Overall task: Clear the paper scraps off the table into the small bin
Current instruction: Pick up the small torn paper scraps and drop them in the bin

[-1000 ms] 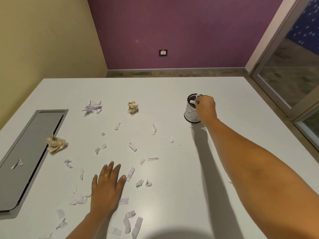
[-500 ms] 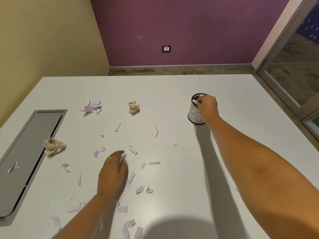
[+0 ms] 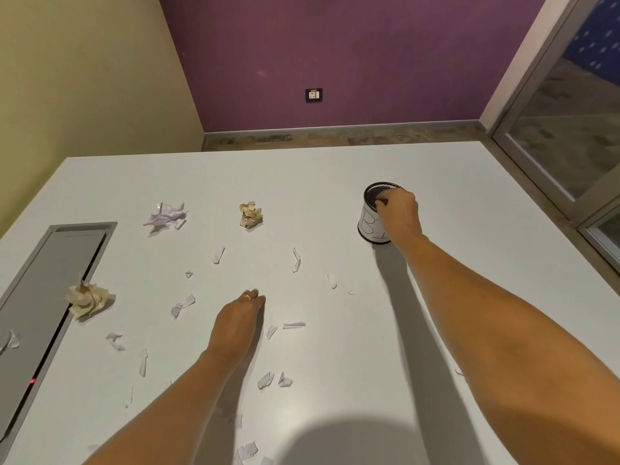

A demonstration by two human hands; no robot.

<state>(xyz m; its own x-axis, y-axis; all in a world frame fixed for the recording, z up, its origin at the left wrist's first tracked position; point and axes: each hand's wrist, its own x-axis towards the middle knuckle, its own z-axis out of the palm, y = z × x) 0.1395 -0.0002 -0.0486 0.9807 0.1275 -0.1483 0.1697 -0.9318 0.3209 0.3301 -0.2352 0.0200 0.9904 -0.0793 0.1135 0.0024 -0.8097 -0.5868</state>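
Observation:
A small round bin, black mesh with a white label, stands at the table's right rear. My right hand hangs over its near rim with fingertips bunched at the mouth; no paper shows in them. My left hand is at mid-table, palm down, fingers curled onto the surface so their tips are hidden. Several white paper scraps lie around it, one to its left, another to its right. Crumpled balls: beige, lilac, beige.
A grey recessed hatch runs along the white table's left side, with a scrap on it. The second beige ball sits at its edge. A glass door frame stands close on the right. More scraps lie near the front edge.
My left hand slid forward from flat on the table and curled its fingers over a scrap's spot. The white scrap seen at my right fingertips over the bin no longer shows.

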